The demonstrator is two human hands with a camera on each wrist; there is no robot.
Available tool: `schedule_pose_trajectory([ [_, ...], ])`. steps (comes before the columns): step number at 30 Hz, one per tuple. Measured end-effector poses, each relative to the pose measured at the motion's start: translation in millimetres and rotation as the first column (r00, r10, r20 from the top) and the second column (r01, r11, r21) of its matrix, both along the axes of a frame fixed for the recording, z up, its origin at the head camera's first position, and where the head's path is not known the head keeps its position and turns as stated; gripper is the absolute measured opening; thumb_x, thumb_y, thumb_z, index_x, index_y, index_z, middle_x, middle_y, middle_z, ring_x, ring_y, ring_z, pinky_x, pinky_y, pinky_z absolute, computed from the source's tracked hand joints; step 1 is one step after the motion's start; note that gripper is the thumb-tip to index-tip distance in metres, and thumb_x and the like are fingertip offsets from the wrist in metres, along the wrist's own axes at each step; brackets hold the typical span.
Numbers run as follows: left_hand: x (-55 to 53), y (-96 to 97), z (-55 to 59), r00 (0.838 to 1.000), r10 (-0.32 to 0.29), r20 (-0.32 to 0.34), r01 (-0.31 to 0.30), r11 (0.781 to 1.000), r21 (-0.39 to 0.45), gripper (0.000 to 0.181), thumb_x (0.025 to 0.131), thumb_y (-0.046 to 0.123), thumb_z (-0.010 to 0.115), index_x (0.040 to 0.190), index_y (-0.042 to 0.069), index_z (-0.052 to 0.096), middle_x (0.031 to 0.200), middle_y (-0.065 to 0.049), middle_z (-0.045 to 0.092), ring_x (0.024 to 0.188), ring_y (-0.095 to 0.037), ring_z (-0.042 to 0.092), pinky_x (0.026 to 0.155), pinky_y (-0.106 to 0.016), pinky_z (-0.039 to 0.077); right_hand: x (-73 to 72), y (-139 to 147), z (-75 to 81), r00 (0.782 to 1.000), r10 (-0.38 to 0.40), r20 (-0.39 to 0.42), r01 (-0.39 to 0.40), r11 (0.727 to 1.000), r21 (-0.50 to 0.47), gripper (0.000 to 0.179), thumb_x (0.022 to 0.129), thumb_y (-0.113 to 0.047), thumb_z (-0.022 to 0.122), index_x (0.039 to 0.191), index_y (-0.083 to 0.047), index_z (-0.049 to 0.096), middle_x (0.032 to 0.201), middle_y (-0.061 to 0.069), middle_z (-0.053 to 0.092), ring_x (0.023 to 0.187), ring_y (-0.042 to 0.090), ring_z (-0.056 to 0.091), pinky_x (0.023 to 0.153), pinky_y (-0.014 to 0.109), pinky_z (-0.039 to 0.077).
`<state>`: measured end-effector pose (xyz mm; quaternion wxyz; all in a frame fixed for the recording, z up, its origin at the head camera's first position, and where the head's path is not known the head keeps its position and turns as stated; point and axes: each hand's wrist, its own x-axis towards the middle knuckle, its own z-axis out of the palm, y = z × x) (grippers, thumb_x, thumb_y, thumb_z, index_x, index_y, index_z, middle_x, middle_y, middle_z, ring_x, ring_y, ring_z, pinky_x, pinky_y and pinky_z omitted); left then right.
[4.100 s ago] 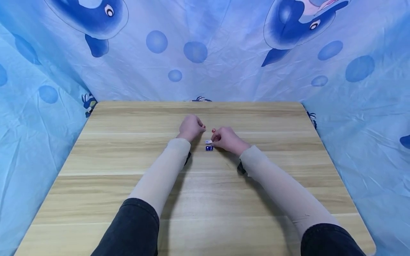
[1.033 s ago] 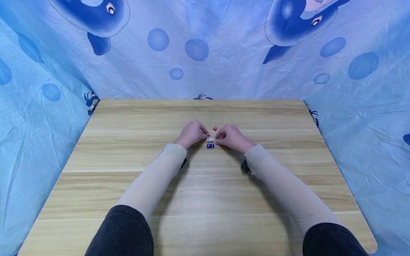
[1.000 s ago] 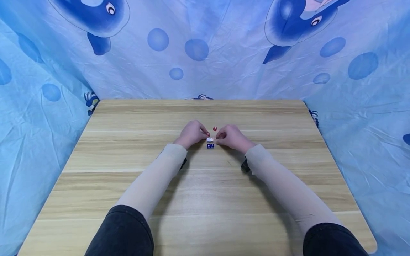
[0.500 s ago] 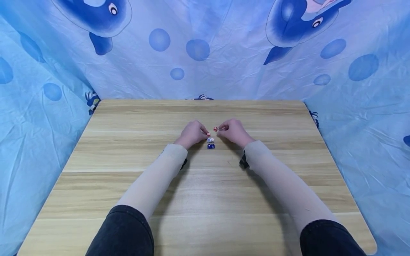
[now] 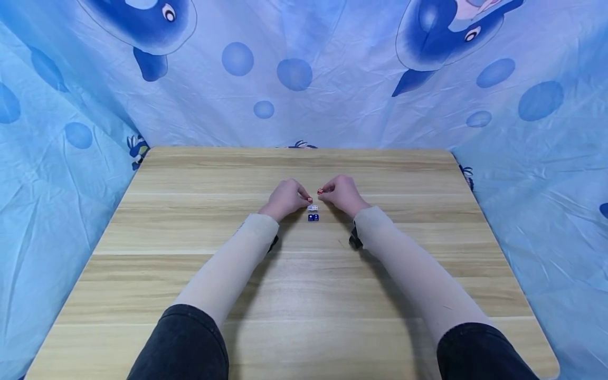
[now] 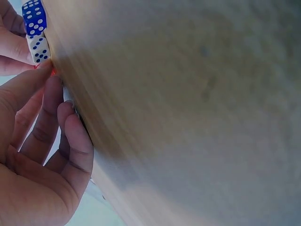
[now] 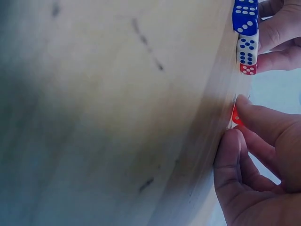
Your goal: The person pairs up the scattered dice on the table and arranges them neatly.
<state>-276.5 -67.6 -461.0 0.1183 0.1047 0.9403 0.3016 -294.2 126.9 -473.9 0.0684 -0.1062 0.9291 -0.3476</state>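
Two white dice (image 5: 312, 208) sit side by side on the table, with two blue dice (image 5: 313, 217) in a row just nearer to me. My left hand (image 5: 286, 198) pinches a red die (image 5: 310, 200) at the far side of the white pair; in the right wrist view this red die (image 7: 248, 69) stands against a white die (image 7: 248, 49). Slightly farther back and to the right, my right hand (image 5: 344, 194) pinches a second red die (image 5: 320, 191) between thumb and finger. Fingers mostly cover that die (image 7: 236, 116) in the right wrist view.
The dice are near the middle of a light wooden table (image 5: 304, 295), towards its far edge. A blue curtain (image 5: 332, 100) with whale and bubble prints hangs behind and on both sides. Dark wrist straps (image 5: 355, 240) show under the sleeves.
My left hand has brought its red die nearer, up to the white dice. My right hand has left the white dice, moved back and taken hold of the other red die.
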Motion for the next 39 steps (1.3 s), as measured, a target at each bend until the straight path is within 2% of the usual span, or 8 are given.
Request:
schedule_pose_trajectory([
  [11, 0.3, 1.3, 0.7, 1.000, 0.002, -0.004, -0.002, 1.000, 0.002, 0.010, 0.087, 0.017, 0.083, 0.096, 0.015, 0.082, 0.107, -0.001, 0.073, 0.103, -0.020, 0.062, 0.090, -0.037, 0.049, 3.6, 1, 3.2, 1.000, 0.024, 0.003, -0.024, 1.000, -0.010, 0.010, 0.089, -0.014, 0.082, 0.098, -0.011, 0.081, 0.094, 0.001, 0.075, 0.090, 0.016, 0.067, 0.084, 0.034, 0.053],
  [18, 0.2, 2.1, 1.0, 1.000, 0.000, -0.003, 0.000, 1.000, -0.005, 0.010, 0.086, 0.015, 0.083, 0.096, 0.014, 0.081, 0.108, -0.002, 0.073, 0.107, -0.023, 0.062, 0.096, -0.039, 0.047, 7.9, 1, 2.0, 0.997, 0.076, 0.031, -0.075, 0.997, -0.018, 0.011, 0.088, -0.016, 0.082, 0.098, -0.011, 0.081, 0.089, -0.002, 0.074, 0.084, 0.015, 0.066, 0.079, 0.034, 0.053],
  [23, -0.1, 1.3, -0.2, 1.000, -0.002, -0.008, 0.002, 1.000, -0.007, 0.011, 0.086, 0.016, 0.083, 0.097, 0.013, 0.082, 0.107, -0.002, 0.073, 0.105, -0.022, 0.062, 0.093, -0.038, 0.047, 10.9, 0, 0.9, 0.991, 0.129, 0.037, -0.128, 0.991, -0.031, 0.010, 0.088, -0.016, 0.082, 0.097, -0.011, 0.081, 0.086, -0.004, 0.074, 0.082, 0.014, 0.067, 0.077, 0.033, 0.053],
  [29, 0.3, 0.8, -0.9, 1.000, 0.003, -0.011, -0.003, 1.000, -0.001, 0.011, 0.087, 0.018, 0.083, 0.097, 0.014, 0.081, 0.108, -0.002, 0.072, 0.099, -0.020, 0.062, 0.087, -0.036, 0.049, 10.0, -1, 0.8, 0.985, 0.173, 0.008, -0.172, 0.985, -0.021, 0.013, 0.087, -0.017, 0.084, 0.098, -0.011, 0.081, 0.087, -0.004, 0.075, 0.083, 0.013, 0.067, 0.080, 0.033, 0.052],
  [39, -0.6, 0.8, -0.1, 1.000, -0.002, -0.014, 0.002, 1.000, -0.004, 0.011, 0.087, 0.018, 0.083, 0.097, 0.014, 0.082, 0.109, -0.002, 0.073, 0.103, -0.021, 0.062, 0.089, -0.037, 0.048, 5.9, 1, 1.1, 0.979, 0.200, 0.034, -0.199, 0.980, -0.021, 0.013, 0.087, -0.015, 0.084, 0.099, -0.012, 0.081, 0.091, -0.004, 0.076, 0.091, 0.015, 0.067, 0.086, 0.035, 0.051],
])
